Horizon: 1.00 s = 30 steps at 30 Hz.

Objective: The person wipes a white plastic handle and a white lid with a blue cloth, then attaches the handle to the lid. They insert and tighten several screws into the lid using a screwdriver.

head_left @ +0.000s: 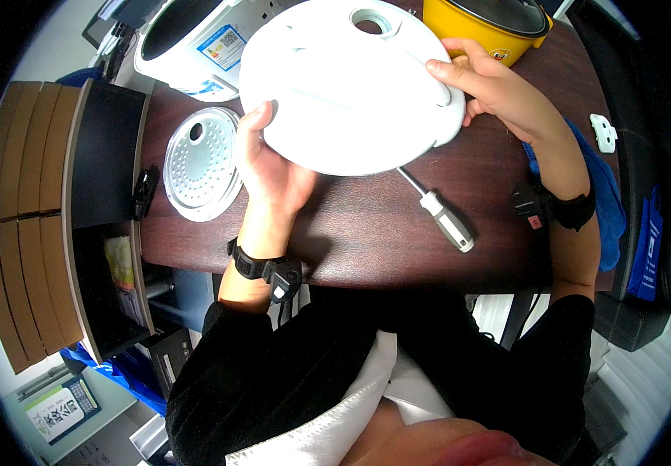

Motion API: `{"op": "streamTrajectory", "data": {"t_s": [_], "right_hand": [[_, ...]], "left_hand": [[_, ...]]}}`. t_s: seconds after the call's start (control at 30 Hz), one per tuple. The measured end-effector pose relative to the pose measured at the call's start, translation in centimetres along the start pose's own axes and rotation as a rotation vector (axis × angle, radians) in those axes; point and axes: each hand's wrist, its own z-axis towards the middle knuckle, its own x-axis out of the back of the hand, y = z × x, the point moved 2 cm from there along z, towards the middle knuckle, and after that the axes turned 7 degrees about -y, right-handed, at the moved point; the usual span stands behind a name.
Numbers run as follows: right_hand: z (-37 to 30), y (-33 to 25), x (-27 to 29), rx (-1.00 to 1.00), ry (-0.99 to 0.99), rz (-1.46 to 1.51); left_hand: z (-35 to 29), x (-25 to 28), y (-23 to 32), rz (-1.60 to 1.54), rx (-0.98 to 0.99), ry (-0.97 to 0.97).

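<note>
Both my hands hold a large white rice cooker lid (pixel 351 101) above the dark wooden table. My left hand (pixel 273 167) grips its lower left edge, thumb on the upper face. On the right edge, my right hand (pixel 491 85) has its thumb on top and fingers around the rim. A round hole shows near the lid's far side. Just below the lid lies a screwdriver (pixel 448 220) with a grey and white handle, its tip hidden under the lid. To the left of my left hand rests a round perforated inner plate (pixel 205 167).
A white rice cooker body (pixel 195 46) stands at the back left, a yellow pot (pixel 491 31) at the back right. On the right are a blue cloth (pixel 606 194) and a small white plastic part (pixel 603 133). Shelves with brown boxes (pixel 28 217) border the table's left.
</note>
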Motion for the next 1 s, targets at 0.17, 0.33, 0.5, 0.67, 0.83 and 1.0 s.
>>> {"op": "streamTrajectory", "data": {"t_s": [0.17, 0.33, 0.5, 0.67, 0.83, 1.0], "right_hand": [[-0.16, -0.46, 0.17, -0.036, -0.067, 0.008], [-0.32, -0.7, 0.07, -0.013, -0.088, 0.09], [-0.09, -0.16, 0.09, 0.065, -0.111, 0.21], [0.14, 0.14, 0.42, 0.038, -0.147, 0.16], [0.22, 0.23, 0.45, 0.039, -0.159, 0.135], [0.1, 0.06, 0.66, 0.046, -0.154, 0.027]], "left_hand": [[0.17, 0.45, -0.08, -0.076, 0.01, -0.024], [0.13, 0.45, -0.11, -0.104, 0.013, -0.036], [0.21, 0.61, -0.15, -0.12, 0.005, -0.043], [0.11, 0.54, -0.09, -0.094, 0.01, -0.06], [0.09, 0.51, -0.11, -0.073, -0.001, -0.061], [-0.07, 0.32, -0.04, 0.06, -0.017, -0.017]]}}
